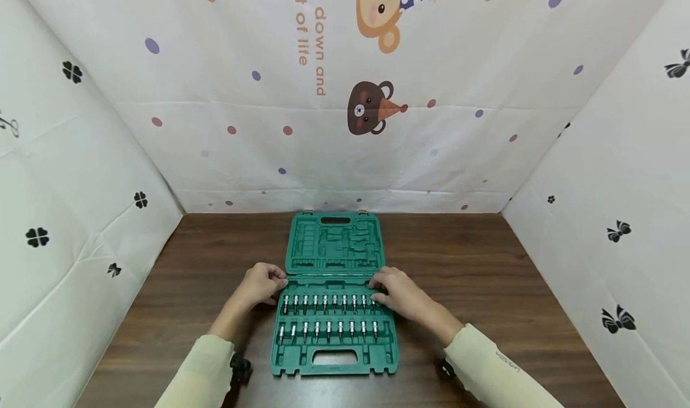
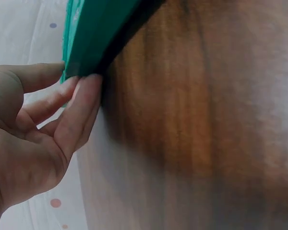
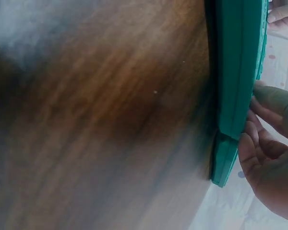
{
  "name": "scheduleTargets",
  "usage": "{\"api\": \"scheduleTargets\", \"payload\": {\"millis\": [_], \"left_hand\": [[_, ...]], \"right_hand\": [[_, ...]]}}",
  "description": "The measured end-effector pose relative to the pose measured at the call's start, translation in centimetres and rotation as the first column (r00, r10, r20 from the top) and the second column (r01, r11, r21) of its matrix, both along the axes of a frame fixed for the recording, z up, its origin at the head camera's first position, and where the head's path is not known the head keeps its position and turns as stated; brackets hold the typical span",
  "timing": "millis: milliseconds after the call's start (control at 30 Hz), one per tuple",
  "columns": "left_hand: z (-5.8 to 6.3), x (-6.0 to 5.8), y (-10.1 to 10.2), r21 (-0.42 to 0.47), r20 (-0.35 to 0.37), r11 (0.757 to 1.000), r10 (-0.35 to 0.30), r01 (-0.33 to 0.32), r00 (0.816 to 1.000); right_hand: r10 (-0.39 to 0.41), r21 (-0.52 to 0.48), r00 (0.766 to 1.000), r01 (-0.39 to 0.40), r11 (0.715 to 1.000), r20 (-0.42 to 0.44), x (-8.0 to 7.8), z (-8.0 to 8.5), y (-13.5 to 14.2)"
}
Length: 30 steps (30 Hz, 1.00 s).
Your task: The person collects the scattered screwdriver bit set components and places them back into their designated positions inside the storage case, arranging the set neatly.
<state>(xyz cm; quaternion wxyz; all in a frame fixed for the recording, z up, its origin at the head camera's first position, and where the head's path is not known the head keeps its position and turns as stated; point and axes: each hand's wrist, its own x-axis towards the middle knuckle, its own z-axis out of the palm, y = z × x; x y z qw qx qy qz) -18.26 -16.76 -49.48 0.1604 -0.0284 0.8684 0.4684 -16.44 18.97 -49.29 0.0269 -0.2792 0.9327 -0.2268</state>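
An open green plastic tool case lies on the table, its lid folded back toward the far wall. Two rows of silver socket bits sit in the base. At the base's upper left corner, my left hand holds the edge between thumb and fingers; the left wrist view shows the fingertips against the case's side. My right hand grips the opposite edge near the hinge, thumb over the rim by the upper row's last bit. In the right wrist view its fingers touch the green side wall.
The case rests on a dark brown wooden table. White printed cloth walls enclose the table at the back and both sides. Bare wood lies left and right of the case.
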Motion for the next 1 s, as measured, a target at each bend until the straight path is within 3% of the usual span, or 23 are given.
{"api": "scheduleTargets", "payload": {"millis": [167,333,533,733,1000], "left_hand": [[0.3,-0.6,-0.2,-0.027,-0.031,1.000,0.009,-0.010,0.999],[0.6,-1.5,-0.3,-0.025,-0.059,1.000,0.001,-0.002,0.998],[1.0,-2.8,-0.4,-0.033,-0.118,0.999,0.005,-0.009,0.993],[1.2,-4.1,-0.1,-0.076,-0.171,0.997,0.010,-0.024,0.985],[1.3,-5.8,-0.1,-0.017,-0.112,1.000,0.019,-0.021,0.994]], "right_hand": [[-0.095,-0.083,0.995,0.098,0.992,0.033,-0.3,-0.2,0.4],[-0.210,-0.163,0.972,0.225,0.961,0.107,-1.3,0.1,1.0],[-0.267,-0.238,0.949,0.302,0.923,0.170,-2.8,0.4,1.7],[-0.326,-0.249,0.914,0.383,0.890,0.240,-4.4,0.3,2.0],[-0.349,-0.271,0.856,0.465,0.843,0.382,-7.0,0.0,1.9]]}}
